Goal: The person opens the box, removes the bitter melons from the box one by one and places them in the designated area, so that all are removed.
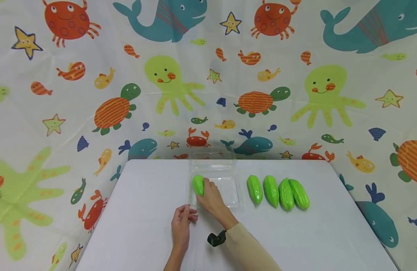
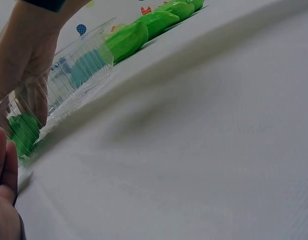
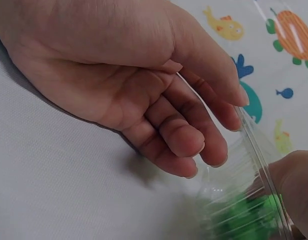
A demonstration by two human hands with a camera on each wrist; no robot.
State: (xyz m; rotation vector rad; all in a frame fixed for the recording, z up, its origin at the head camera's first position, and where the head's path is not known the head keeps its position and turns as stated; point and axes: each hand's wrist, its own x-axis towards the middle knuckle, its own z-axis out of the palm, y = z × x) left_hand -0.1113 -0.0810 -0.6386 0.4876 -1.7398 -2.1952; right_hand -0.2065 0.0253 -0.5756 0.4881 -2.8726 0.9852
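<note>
A clear plastic box (image 1: 228, 191) lies on the table, its hinged lid (image 1: 212, 154) folded back. My right hand (image 1: 213, 199) reaches into its left side and grips a bright green cucumber-shaped vegetable (image 1: 197, 184), ridged and glossy. In the left wrist view, the fingers of that right hand (image 2: 31, 70) point down around the vegetable (image 2: 25, 132) behind the clear wall. My left hand (image 1: 182, 222) is at the front left corner of the box. Close up in the right wrist view, the left hand (image 3: 129, 90) pinches the rim between thumb and finger, its other fingers loosely bent.
Several more green vegetables (image 1: 271, 190) lie in a row right of the box, the two rightmost touching. A white cloth covers the table (image 1: 154, 188). Behind hangs a curtain (image 1: 201, 101) printed with sea animals. A small black camera (image 1: 216, 239) sits at my right wrist.
</note>
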